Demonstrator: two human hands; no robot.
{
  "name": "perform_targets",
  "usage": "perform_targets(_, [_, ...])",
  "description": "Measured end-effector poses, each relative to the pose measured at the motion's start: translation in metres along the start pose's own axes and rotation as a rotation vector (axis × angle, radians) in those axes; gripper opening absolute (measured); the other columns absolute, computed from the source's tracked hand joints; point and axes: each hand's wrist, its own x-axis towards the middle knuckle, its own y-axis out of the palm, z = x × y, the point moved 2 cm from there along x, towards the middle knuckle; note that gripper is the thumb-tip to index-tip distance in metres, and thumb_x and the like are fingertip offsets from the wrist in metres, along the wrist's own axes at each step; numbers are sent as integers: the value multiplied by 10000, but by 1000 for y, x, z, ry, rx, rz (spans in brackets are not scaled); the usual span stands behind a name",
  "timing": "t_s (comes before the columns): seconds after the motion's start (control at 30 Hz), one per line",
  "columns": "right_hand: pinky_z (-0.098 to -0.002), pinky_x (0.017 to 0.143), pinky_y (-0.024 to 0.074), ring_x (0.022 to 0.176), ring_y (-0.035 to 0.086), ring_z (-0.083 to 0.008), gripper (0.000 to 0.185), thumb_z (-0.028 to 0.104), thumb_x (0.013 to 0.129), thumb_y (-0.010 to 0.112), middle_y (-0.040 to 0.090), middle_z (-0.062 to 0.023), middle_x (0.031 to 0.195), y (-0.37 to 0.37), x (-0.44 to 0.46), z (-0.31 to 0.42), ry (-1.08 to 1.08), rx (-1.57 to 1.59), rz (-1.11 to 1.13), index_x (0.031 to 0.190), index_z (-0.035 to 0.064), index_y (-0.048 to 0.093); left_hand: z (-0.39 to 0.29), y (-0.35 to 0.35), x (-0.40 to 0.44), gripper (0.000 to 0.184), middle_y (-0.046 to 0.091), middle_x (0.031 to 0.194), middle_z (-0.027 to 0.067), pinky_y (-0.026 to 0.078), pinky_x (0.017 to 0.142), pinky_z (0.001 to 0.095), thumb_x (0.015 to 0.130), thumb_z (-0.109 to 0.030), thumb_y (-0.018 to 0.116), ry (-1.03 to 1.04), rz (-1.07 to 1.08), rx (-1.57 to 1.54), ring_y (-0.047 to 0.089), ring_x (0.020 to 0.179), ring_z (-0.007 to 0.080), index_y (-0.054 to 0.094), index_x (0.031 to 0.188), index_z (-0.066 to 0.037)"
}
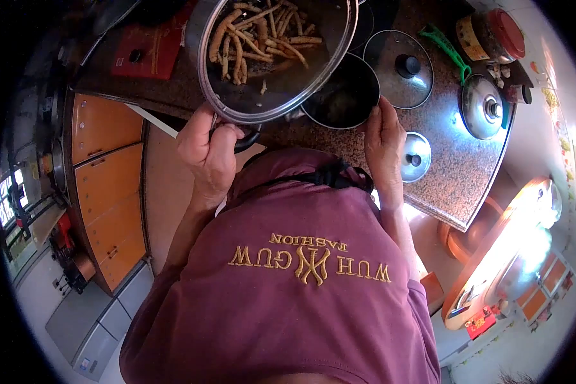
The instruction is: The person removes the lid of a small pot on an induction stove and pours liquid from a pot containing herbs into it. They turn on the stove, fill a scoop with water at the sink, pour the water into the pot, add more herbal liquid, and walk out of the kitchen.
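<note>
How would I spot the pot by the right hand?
Start at the speckled counter, where the left hand holds a large pan of brown strips. Just right of it, touched by the right hand, is the pot. It is smaller than the pan and open, unlike the knobbed glass lid.

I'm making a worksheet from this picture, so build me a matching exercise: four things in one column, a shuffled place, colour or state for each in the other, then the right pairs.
Things
1. Left hand
2. Right hand
3. Brown strips
4. Jar lid

Places, colours
A. Red
B. Against the dark pot
C. Inside the large pan
D. At the large pan's near rim

Pairs: 1-D, 2-B, 3-C, 4-A
</note>
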Motion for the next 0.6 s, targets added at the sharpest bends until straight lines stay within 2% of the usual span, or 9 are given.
perform_targets(0.17, [-469, 726, 495, 879, 626, -424, 303, 160, 932, 486, 632, -266, 935, -1, 0, 3, 6, 1, 12, 1212, 50, 525, 3, -2, 0, 190, 589, 665, 34, 415, 566, 218, 731, 84, 427, 70, 28, 41, 501, 592, 83, 586, 831, 56])
perform_targets(0.6, [-474, 719, 495, 873, 626, -423, 300, 154, 925, 497, 632, -266, 928, -1, 1, 1, 1, -17, 6, 1205, 53, 529, 1, 0, -2, 227, 597, 671, 41, 417, 547, 218, 727, 95, 434, 88, 17, 64, 506, 584, 85, 601, 876, 60])
